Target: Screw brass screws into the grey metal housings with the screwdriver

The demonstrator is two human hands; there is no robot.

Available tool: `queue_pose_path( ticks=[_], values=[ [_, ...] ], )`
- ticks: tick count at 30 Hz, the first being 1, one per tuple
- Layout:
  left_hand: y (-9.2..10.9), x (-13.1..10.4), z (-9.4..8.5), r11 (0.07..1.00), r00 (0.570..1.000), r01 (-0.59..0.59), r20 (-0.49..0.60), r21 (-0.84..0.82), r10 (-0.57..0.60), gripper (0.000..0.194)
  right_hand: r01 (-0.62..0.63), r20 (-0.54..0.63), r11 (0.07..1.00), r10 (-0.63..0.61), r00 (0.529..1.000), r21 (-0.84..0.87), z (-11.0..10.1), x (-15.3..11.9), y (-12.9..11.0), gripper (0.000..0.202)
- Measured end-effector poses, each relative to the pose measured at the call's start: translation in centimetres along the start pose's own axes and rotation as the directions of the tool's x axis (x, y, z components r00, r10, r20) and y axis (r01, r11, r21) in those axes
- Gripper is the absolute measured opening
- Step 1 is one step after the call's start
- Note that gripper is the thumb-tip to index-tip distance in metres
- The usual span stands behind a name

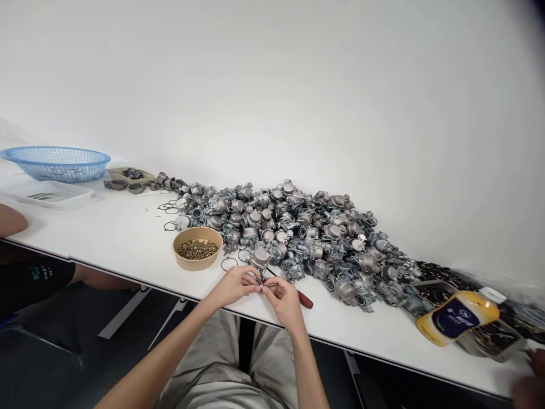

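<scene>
The tan bowl [182,259] stands on the white table [128,238], to the left of the hands, and holds many small brass-coloured screws [198,249]. Farther left there is a blue basket [63,165] with holes in its wall; its content I cannot tell. In front of it, the white tray [80,199] carries a few thin metal strips [43,196]. A small yellowish tray [147,177], near the basket, contains dark parts. At the right, a clear container [513,347] has metallic pieces inside, and a yellow bottle [455,318] with a white cap appears tilted before it.

The left hand [235,284] and the right hand [284,300] meet at the near edge of the table. The fingers of both are pinching one small dark part [261,280], just beside a rounded metal unit [259,258]. A red handle [305,300] lies near the right hand.

Behind is a large heap of metal units [298,221], and the wall [272,91] is plain white. Another person's leg [38,281] shows below the table at left.
</scene>
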State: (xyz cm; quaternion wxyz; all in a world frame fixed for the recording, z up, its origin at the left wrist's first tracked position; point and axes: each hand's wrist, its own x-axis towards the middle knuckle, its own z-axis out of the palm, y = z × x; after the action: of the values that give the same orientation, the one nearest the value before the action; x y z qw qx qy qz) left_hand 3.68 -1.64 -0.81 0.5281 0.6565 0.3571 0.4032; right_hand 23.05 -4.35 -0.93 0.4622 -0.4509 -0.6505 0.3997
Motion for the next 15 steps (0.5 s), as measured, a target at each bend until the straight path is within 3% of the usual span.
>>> queue_pose_path(
  ticks=[15],
  values=[
    [-0.11,0.16,0.03,0.998,0.999,-0.03,0.014,0.053,0.029,0.023,0.014,0.004,1.0,-0.014,1.0,0.015,0.0,0.02,0.59,0.02]
  ],
)
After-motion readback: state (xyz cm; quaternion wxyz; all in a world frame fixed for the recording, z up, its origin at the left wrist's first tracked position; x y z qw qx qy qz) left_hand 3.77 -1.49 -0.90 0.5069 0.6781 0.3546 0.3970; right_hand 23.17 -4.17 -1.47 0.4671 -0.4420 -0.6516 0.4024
